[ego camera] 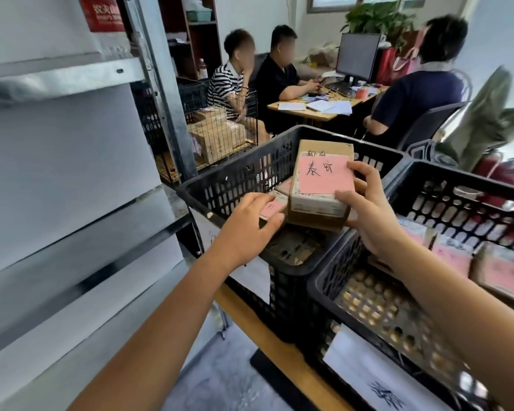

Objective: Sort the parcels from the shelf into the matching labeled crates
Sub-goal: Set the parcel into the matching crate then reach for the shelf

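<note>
Two questions. First: layout, big stuff first? (A)

Grey metal shelf [72, 173] fills the left side. Beside it, a wooden table [279, 351] carries a left crate [235, 185] and a right crate [457, 200]. Both are black and slotted, and they touch side to side. (B)

Parcels? (A)

Brown parcel [324, 148] with a pink label [321, 176] is inside the left crate's rim, tilted, near end low. A smaller parcel [272, 207] lies just left of it, lower, touching it. More pink-labelled parcels [508, 277] lie flat in the right crate. (B)

Second: hands? (A)

Right hand [368, 215] grips the brown parcel. Thumb is on the label's near edge, index finger is on its far right corner, and the other fingers wrap down the right side. The parcel body lies left of the palm. Left hand [250, 226] lies over the smaller parcel, fingers bent across its top, thumb at its near edge. Can't tell if it clamps or only rests. (B)
</note>
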Demonstrator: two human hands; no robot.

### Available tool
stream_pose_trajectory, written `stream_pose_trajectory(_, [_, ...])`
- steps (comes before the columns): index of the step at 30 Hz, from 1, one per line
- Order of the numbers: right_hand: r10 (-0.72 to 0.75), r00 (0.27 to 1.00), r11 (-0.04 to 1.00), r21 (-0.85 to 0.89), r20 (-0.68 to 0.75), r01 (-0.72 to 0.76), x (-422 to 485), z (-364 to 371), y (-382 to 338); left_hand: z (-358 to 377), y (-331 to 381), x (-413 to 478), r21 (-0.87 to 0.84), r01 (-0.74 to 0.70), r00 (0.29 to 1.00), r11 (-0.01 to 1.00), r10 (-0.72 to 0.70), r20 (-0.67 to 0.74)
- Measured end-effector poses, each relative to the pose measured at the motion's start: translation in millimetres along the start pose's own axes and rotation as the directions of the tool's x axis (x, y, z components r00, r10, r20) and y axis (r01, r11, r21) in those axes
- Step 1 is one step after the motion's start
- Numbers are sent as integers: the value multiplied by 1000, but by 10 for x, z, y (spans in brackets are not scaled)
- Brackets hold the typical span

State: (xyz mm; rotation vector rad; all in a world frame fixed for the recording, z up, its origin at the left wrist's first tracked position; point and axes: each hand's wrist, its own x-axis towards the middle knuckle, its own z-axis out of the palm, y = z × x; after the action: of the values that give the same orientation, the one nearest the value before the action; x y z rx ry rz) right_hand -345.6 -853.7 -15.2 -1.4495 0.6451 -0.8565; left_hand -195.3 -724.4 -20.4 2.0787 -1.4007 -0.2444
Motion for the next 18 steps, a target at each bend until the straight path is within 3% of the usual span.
stream_pose_trajectory(10, [6,1000,1000,22,-12,-5,122,-184,0,102,168,378,-18,-54,996,998,55,71])
stream_pose_trajectory(14, [-37,999,999,6,-11,37,154,-218,34,129,278,498,-184,-100,992,978,112,60])
stream_pose_trajectory(18, [-34,999,999,-14,-33,34,147,-372,32,181,386,599,-351,-34,994,936,69,90])
